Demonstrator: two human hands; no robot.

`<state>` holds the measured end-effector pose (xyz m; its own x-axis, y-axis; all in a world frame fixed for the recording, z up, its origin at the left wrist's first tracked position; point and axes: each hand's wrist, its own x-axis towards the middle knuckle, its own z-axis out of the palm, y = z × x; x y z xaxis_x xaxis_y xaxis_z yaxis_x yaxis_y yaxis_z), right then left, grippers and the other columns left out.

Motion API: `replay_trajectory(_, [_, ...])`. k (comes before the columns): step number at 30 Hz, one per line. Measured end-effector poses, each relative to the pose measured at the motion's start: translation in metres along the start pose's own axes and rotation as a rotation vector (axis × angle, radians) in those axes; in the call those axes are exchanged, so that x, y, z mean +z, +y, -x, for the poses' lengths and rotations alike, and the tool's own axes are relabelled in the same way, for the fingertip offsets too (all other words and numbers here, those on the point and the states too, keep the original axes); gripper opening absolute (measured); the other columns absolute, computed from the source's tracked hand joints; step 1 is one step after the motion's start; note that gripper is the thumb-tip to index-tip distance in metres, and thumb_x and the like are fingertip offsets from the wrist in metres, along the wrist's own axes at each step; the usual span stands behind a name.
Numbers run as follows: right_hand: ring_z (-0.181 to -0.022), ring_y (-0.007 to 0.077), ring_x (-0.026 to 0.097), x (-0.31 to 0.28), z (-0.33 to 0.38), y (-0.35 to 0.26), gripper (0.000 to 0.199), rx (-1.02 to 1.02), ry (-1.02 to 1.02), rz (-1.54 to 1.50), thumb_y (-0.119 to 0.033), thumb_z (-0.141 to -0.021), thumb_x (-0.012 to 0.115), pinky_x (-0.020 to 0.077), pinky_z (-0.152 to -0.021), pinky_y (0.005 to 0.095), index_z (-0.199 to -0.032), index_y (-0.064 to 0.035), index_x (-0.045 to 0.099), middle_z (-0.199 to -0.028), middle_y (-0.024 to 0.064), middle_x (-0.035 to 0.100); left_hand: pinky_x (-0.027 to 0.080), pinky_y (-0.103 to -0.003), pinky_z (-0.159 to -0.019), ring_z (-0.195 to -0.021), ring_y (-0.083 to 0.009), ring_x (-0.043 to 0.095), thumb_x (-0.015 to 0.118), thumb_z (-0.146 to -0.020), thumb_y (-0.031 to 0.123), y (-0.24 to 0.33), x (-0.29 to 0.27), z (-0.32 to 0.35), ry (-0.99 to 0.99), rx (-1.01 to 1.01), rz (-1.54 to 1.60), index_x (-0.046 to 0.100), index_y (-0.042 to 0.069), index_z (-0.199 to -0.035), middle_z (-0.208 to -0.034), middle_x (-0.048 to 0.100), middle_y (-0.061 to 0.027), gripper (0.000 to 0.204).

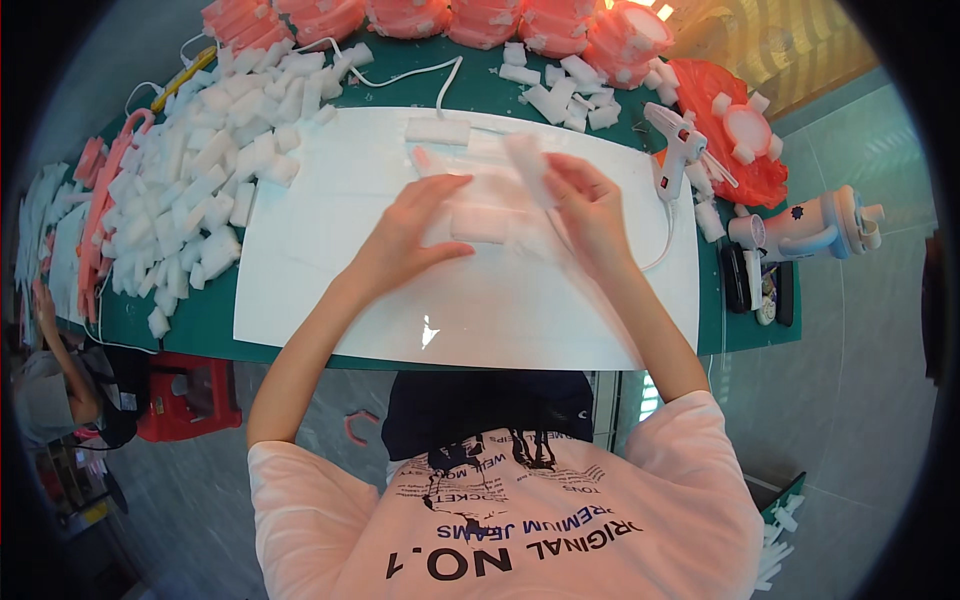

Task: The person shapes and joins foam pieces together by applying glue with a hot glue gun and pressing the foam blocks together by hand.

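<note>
My left hand (pixel 415 228) is over the white board (pixel 330 310), thumb and fingers spread apart beside a white foam block (pixel 478 224). My right hand (pixel 588 205) pinches another white foam block (pixel 525 165), which is smeared by motion and tilted. Between the hands lies a pale, pinkish form, too blurred to make out fully. Beyond it a further foam block (pixel 438 131) rests near the board's far edge. Right of my right hand a white hot glue gun (pixel 678 150) stands at the board's edge with its cord trailing down.
A large heap of foam blocks (pixel 210 165) covers the table's left side. Stacked pink rings with foam (pixel 405 15) line the back. At right are a red plastic bag (pixel 765 185), a white bottle (pixel 825 225) and small dark items (pixel 737 278). Another person (pixel 60 380) sits far left by a red stool (pixel 190 400).
</note>
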<state>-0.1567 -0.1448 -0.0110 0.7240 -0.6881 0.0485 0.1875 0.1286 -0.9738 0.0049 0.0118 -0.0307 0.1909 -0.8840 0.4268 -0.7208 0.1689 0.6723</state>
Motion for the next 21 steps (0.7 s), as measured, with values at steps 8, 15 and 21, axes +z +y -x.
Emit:
replay_trajectory(8, [-0.109,0.0195,0.051,-0.050,-0.008,-0.026,0.033,-0.014,0.073,-0.316,-0.009,-0.087,0.058,0.0424,-0.094,0.0324,-0.116,0.0046,0.051,-0.114,0.0128,0.055,0.046,-0.028,-0.082,-0.090,-0.0197,0.058,0.069,-0.074,0.011,-0.001,-0.013,-0.017,-0.113,-0.240,0.135,0.053,0.006,-0.119,-0.113,0.056,-0.0104,0.048])
replay_trajectory(15, [-0.106,0.0213,0.054,-0.082,-0.012,0.002,0.032,0.111,0.015,-0.315,-0.011,-0.088,0.056,0.0427,-0.095,0.0353,-0.115,0.0047,0.051,-0.112,0.0136,0.057,0.049,-0.023,-0.069,-0.079,-0.0107,0.057,0.058,-0.087,0.016,-0.002,-0.056,0.018,0.300,-0.470,0.950,0.046,0.005,-0.127,-0.107,0.057,-0.0049,0.043])
replay_trajectory(21, [-0.103,0.0215,0.055,-0.082,-0.003,0.011,0.027,0.149,-0.039,-0.432,-0.009,-0.089,0.053,0.0418,-0.095,0.0362,-0.113,0.0038,0.051,-0.110,0.0135,0.058,0.051,-0.031,-0.079,-0.091,-0.0162,0.059,0.060,-0.083,0.002,-0.009,-0.106,0.060,0.535,-0.503,0.649,0.050,-0.004,-0.116,-0.107,0.058,-0.0089,0.035])
